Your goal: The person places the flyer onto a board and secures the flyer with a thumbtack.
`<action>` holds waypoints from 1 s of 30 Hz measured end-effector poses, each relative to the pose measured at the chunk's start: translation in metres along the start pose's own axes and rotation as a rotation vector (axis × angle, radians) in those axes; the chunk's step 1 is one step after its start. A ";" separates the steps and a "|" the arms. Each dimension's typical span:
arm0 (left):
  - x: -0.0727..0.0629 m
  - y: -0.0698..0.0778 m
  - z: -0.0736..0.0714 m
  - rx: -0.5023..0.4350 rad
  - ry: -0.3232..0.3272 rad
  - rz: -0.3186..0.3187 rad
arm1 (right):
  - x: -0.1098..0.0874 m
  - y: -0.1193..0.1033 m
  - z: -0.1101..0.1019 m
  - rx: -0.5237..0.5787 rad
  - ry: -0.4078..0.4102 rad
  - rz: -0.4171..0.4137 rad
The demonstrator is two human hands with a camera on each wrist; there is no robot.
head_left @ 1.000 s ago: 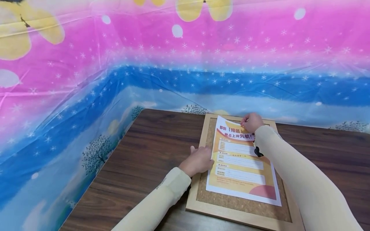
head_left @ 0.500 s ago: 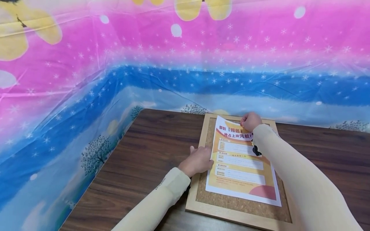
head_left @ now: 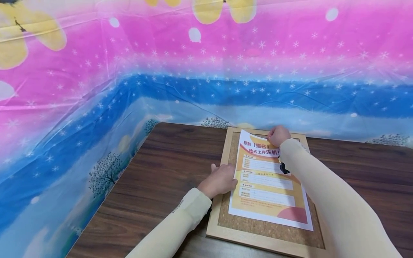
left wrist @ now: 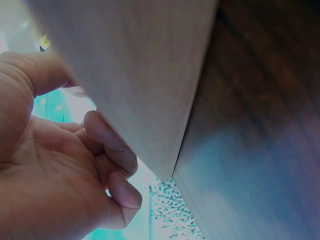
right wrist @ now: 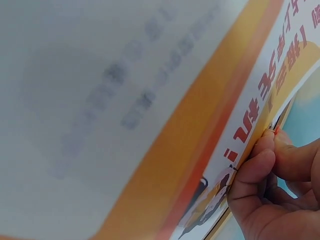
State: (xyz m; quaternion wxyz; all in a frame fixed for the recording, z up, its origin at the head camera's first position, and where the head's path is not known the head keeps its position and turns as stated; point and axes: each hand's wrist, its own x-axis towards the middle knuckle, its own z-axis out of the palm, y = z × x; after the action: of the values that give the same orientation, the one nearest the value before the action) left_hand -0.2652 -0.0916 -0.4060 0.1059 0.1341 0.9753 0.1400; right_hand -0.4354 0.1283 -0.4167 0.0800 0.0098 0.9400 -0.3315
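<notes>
A wood-framed cork board [head_left: 258, 229] lies on the dark table with a printed orange and white poster [head_left: 264, 209] on it. At the board's left edge, my left hand [head_left: 217, 182] grips the frame. In the left wrist view its thumb reaches over the pale wooden side [left wrist: 135, 75], with the other fingers curled beside it. My right hand [head_left: 280, 135] is at the poster's top edge. There, in the right wrist view, thumb and finger pinch a small red push pin [right wrist: 276, 130], mostly hidden by the fingertips. The paper bows up near that spot.
The brown wooden table [head_left: 167, 157] extends to both sides of the board. Behind it and along its left edge hangs a pink and blue printed cloth [head_left: 193, 89]. My right sleeve [head_left: 335, 193] covers the board's right edge.
The head view has shifted slightly. Both hands, the board and the poster stay in almost the same place, with the right hand still pinching at the top edge.
</notes>
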 end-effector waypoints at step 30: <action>-0.003 0.001 -0.002 -0.024 0.010 0.011 | -0.006 -0.014 0.005 -0.046 0.059 0.040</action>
State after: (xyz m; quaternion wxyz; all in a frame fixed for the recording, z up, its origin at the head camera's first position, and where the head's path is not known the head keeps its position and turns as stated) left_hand -0.2623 -0.0925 -0.4038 0.1016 0.1377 0.9733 0.1528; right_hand -0.4298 0.1146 -0.4109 0.0592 0.0364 0.9489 -0.3079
